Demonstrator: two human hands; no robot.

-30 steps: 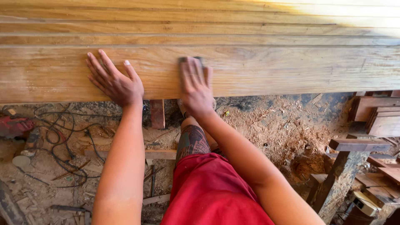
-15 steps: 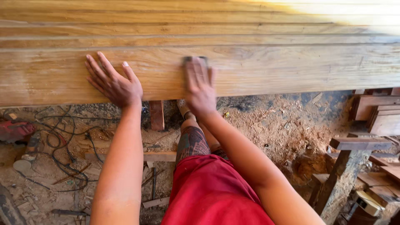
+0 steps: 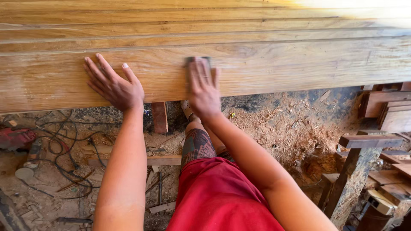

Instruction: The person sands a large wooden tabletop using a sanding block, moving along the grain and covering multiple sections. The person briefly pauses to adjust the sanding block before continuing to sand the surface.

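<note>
I see my left hand [image 3: 113, 85] spread flat, fingers open, on the near wooden plank [image 3: 278, 64]. My right hand [image 3: 203, 92] presses a grey sanding block [image 3: 198, 61] against the same plank, palm over it; sawdust floor [image 3: 278, 124] and tangled cables [image 3: 64, 145] lie below

The floor [image 3: 278, 128] is bare earth covered in sawdust and wood shavings. Black cables [image 3: 64, 149] tangle across it on the left, beside a red power tool [image 3: 15, 137]. Short offcuts [image 3: 159, 116] lie scattered in the dirt. To the right stand stacked timber pieces [image 3: 385, 111] and a rough wooden trestle [image 3: 359, 158]. Strong sunlight glares in from the upper right.
</note>
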